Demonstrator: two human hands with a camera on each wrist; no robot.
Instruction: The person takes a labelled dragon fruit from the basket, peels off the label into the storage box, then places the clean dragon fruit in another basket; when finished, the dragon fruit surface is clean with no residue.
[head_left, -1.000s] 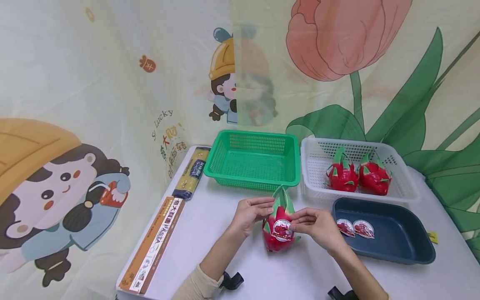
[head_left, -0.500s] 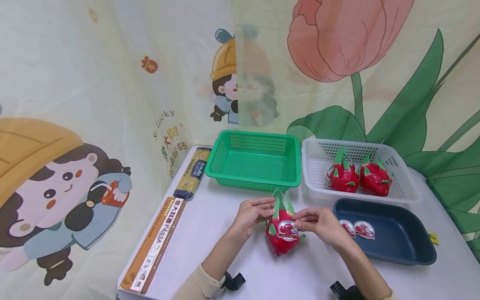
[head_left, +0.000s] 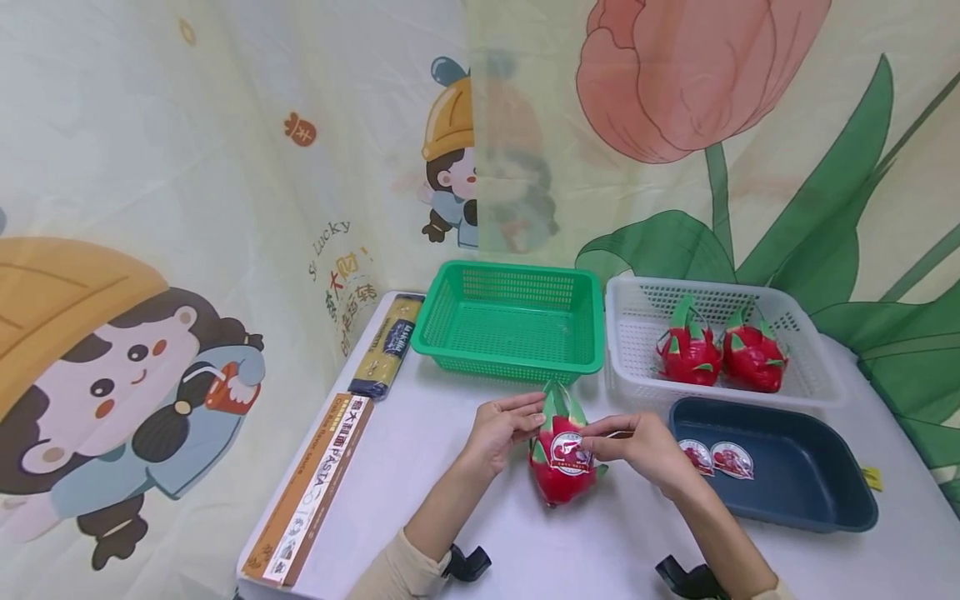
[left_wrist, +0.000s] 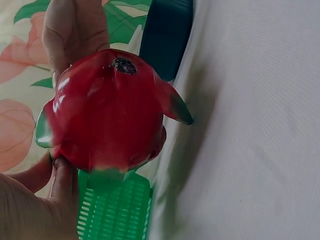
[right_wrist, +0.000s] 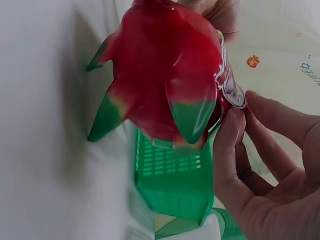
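In the head view a red dragon fruit [head_left: 561, 483] with green leaf tips is held above the white table. My left hand [head_left: 501, 432] grips it near the top on its left side; in the left wrist view the left fingers [left_wrist: 62, 185] press against its skin. A round printed sticker [head_left: 570, 452] lies on the fruit's near face. My right hand [head_left: 637, 448] pinches the sticker's right edge between thumb and fingers. That edge stands off the skin in the right wrist view, where the right thumb [right_wrist: 275, 112] touches it.
Behind the hands stands a green basket [head_left: 510, 362]. A white basket [head_left: 630, 379] holds two more dragon fruits [head_left: 690, 357]. On the right a dark blue tray [head_left: 810, 467] contains two round stickers [head_left: 732, 460]. A pasta box [head_left: 307, 492] and a spaghetti pack [head_left: 386, 346] lie left.
The dragon fruit shifts slightly right, then a little back left, and turns a bit in my left hand. My right hand stays at the sticker's edge throughout.
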